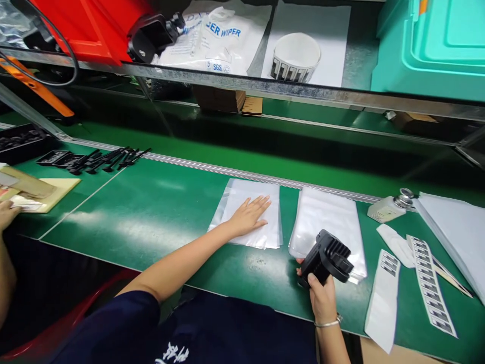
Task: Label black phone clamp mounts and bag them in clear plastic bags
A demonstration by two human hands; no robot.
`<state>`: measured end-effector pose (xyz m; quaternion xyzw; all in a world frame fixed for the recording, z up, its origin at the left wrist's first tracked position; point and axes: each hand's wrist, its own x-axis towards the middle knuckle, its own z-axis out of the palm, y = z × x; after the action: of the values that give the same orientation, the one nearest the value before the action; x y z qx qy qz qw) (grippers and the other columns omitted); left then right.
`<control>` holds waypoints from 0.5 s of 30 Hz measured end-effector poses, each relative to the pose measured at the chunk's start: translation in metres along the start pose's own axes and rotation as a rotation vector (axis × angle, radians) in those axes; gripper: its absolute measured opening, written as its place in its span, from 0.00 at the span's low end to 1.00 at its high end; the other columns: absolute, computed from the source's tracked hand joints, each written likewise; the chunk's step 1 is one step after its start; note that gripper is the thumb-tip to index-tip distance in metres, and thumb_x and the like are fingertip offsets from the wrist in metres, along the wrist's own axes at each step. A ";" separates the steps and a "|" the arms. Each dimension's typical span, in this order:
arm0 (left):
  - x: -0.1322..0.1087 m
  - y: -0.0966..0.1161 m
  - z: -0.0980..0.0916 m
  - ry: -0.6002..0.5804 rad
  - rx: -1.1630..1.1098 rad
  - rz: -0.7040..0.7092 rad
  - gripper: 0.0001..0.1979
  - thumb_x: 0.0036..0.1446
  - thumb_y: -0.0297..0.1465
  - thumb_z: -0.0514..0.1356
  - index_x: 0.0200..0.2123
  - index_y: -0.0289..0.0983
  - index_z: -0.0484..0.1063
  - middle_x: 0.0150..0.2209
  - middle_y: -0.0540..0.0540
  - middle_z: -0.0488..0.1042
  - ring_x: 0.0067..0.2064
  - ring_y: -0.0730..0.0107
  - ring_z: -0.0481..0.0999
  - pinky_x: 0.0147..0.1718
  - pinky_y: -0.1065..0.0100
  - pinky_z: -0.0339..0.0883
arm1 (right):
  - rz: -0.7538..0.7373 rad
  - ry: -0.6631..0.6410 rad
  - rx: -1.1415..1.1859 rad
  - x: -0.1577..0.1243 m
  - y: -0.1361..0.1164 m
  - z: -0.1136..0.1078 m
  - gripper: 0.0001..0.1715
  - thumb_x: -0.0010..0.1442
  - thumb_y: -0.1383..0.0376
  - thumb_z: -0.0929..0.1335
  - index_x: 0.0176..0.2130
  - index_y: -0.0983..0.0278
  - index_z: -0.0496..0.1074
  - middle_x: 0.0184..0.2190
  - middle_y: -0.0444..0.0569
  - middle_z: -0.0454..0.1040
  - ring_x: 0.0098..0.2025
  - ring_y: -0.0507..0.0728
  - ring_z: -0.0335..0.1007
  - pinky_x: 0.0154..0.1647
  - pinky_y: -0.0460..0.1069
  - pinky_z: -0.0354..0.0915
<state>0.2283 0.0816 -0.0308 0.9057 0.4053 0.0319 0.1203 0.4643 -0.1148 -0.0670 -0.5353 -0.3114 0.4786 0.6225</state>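
My left hand [248,216] lies flat with fingers stretched out on a stack of clear plastic bags [267,202] on the green table [151,212]. My right hand [322,296] is wrapped around a black finned device [328,258], held just above the near end of a second stack of clear bags [328,217].
Strips of barcode labels [430,285] and white backing paper [384,303] lie to the right, with a small solvent can [390,206] and white sheets [454,227]. Black parts [106,159] lie at the left. Another person's hand [6,213] rests at the far left. A shelf overhead holds a label roll [295,56].
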 end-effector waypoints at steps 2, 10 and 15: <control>-0.003 0.009 0.004 -0.087 -0.019 0.047 0.30 0.65 0.39 0.52 0.68 0.44 0.48 0.70 0.44 0.47 0.71 0.57 0.44 0.67 0.47 0.38 | 0.002 0.001 -0.039 -0.003 0.000 0.004 0.27 0.49 0.52 0.74 0.44 0.64 0.72 0.38 0.56 0.80 0.34 0.61 0.76 0.38 0.57 0.71; -0.017 0.015 -0.026 0.163 -0.721 -0.166 0.33 0.58 0.53 0.49 0.62 0.42 0.61 0.62 0.40 0.66 0.62 0.48 0.66 0.59 0.45 0.62 | -0.241 -0.166 -0.508 -0.002 -0.045 0.023 0.45 0.50 0.45 0.71 0.59 0.63 0.60 0.50 0.54 0.73 0.50 0.62 0.71 0.50 0.55 0.67; -0.054 0.026 -0.033 -0.181 -1.039 -0.286 0.35 0.39 0.63 0.57 0.53 0.63 0.70 0.47 0.61 0.79 0.52 0.43 0.75 0.47 0.44 0.73 | -0.329 -0.478 -1.312 -0.010 -0.081 0.061 0.38 0.58 0.52 0.69 0.63 0.56 0.58 0.43 0.51 0.73 0.43 0.62 0.72 0.40 0.53 0.70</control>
<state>0.2065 0.0311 0.0096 0.6620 0.4434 0.1332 0.5895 0.4277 -0.0988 0.0265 -0.6259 -0.7394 0.1970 0.1511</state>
